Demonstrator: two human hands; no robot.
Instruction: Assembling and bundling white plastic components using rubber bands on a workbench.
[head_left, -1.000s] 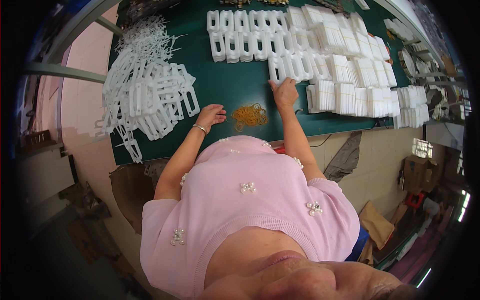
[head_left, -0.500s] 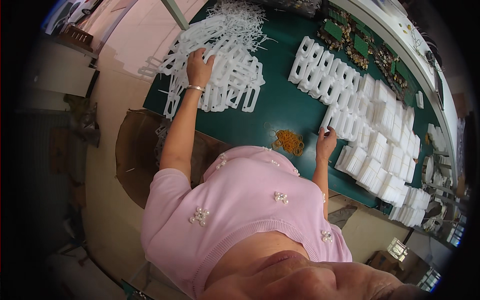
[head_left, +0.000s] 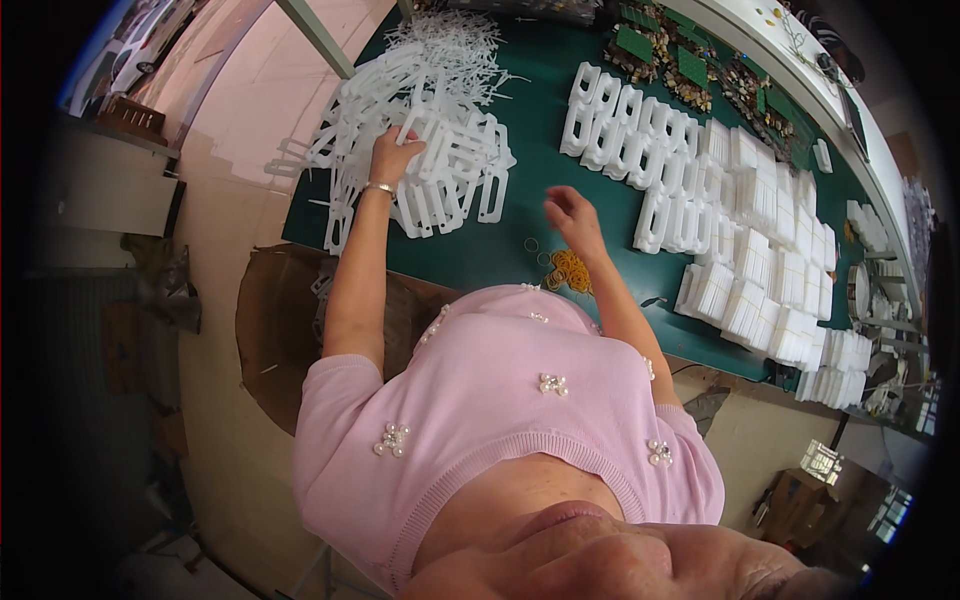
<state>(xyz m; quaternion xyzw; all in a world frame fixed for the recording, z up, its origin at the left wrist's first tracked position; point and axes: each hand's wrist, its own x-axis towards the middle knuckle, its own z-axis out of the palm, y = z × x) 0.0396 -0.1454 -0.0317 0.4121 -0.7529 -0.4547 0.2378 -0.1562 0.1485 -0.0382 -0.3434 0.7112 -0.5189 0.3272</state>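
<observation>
Left hand (head_left: pixel 392 155) reaching into frame pile (head_left: pixel 425 140) at desk (head_left: pixel 520 240) left end, fingers curled on one frame; right hand (head_left: pixel 568 212) hovering loosely spread above rubber bands (head_left: pixel 568 270). Best lifting one frame clear, avoiding tangles.

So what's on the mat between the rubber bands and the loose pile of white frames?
Head view: mostly bare green mat, with a stray rubber band or two beside the rubber bands. The left hand is in the white frames.
</observation>
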